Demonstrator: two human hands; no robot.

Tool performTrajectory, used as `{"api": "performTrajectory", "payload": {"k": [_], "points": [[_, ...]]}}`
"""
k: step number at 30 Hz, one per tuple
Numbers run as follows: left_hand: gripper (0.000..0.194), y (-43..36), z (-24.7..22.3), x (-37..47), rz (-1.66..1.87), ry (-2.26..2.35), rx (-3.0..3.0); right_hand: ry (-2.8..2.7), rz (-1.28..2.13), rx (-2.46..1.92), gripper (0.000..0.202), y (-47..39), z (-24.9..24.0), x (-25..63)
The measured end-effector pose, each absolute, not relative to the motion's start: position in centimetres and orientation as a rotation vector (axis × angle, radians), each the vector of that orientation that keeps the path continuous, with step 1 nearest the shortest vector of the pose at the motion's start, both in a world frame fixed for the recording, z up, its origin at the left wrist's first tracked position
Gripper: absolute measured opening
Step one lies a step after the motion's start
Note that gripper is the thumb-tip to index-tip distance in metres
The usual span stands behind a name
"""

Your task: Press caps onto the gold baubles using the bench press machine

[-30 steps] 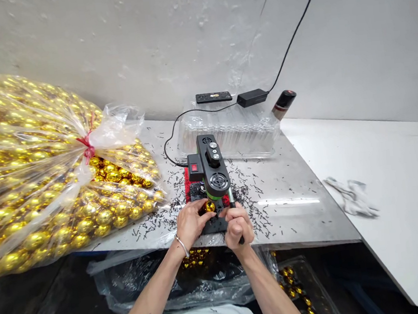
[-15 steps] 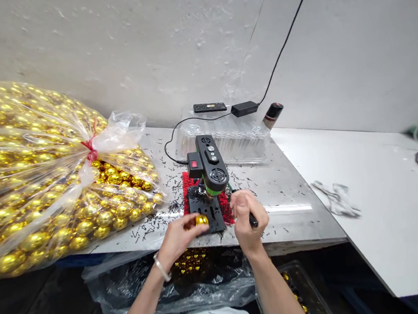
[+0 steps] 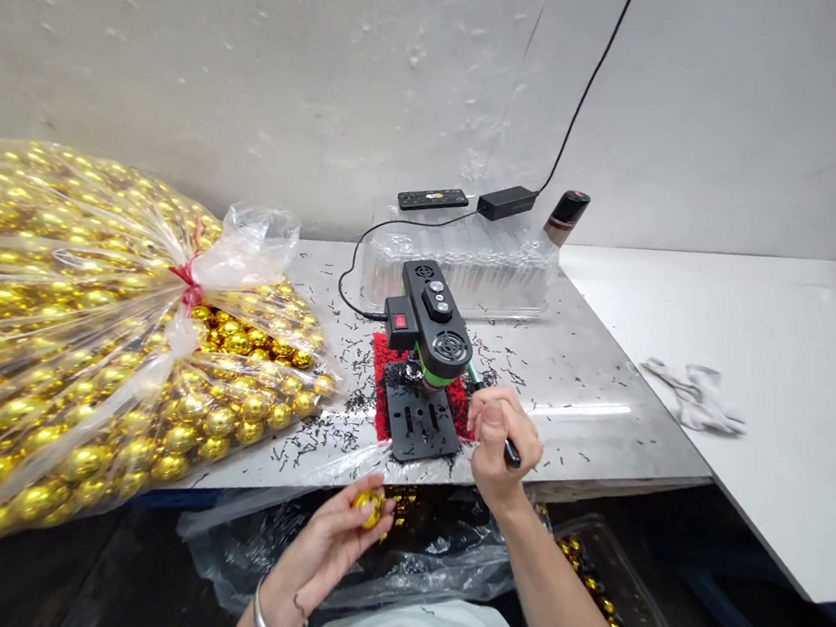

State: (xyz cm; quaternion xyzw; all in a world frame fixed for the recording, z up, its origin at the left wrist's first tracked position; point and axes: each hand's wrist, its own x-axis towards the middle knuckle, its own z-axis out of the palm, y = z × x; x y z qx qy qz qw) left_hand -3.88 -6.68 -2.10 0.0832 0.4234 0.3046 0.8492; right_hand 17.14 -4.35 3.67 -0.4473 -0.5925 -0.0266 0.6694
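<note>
Gold ball (image 3: 369,508) pinched between left grip (image 3: 329,540) fingers, off the near edge of the tabletop (image 3: 592,450), above plastic bag (image 3: 454,563); fingertip hold probably spares the shiny finish. Right grip (image 3: 506,444) wrapped round black lever (image 3: 512,455), likely for leverage.

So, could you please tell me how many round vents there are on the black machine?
2 visible, both on top of the black machine: a far vent toward the wall and a near vent at the opposite end. Its hidden sides may have more.
</note>
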Motion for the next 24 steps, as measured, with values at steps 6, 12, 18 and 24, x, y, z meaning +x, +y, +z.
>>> {"api": "performTrajectory", "payload": {"k": [6,12,18,24], "points": [[0.047,-2.1,-0.2,-0.7,0.821,0.899,0.502,-1.389,-0.077,-1.001,0.032,-4.5,3.8,17.3],[0.056,0.7,-2.6,3.1,0.928,1.119,0.971,-1.417,-0.082,-1.016,0.031,-4.6,4.1,17.3],[0.04,1.2,-3.8,4.3,0.89,1.333,1.703,-1.45,-0.079,-1.024,0.027,-4.8,3.9,17.5],[0.032,1.1,-4.3,4.6,0.887,1.27,2.084,-1.453,-0.054,-1.012,0.026,-4.8,3.7,17.6]]}}
